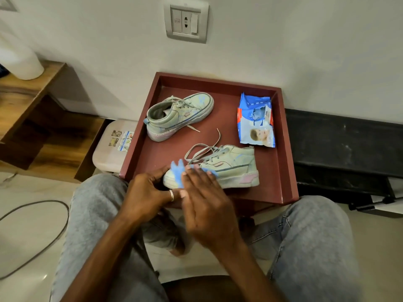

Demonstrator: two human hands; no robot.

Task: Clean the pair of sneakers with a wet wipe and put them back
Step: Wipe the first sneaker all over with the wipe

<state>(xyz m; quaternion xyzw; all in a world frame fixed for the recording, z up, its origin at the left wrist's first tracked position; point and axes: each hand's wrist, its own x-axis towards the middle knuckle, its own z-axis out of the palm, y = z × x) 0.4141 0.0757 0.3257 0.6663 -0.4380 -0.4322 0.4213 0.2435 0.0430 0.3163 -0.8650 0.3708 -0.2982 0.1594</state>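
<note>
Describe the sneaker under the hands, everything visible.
The near sneaker is a pale grey-green high-top with blue streaks, a pink heel patch and loose laces. It stands upright in the maroon tray, toe pointing left. The left hand grips the toe; the right hand presses a blue wipe on it.

The person wears light grey jeans [93,205] and a silver ring [171,195] on the left hand [146,191].

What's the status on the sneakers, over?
Left hand grips toe of pale green near sneaker. Right hand, fingers flat, presses blue wet wipe on it. Second sneaker behind, on maroon tray. Nothing blocking.
</note>
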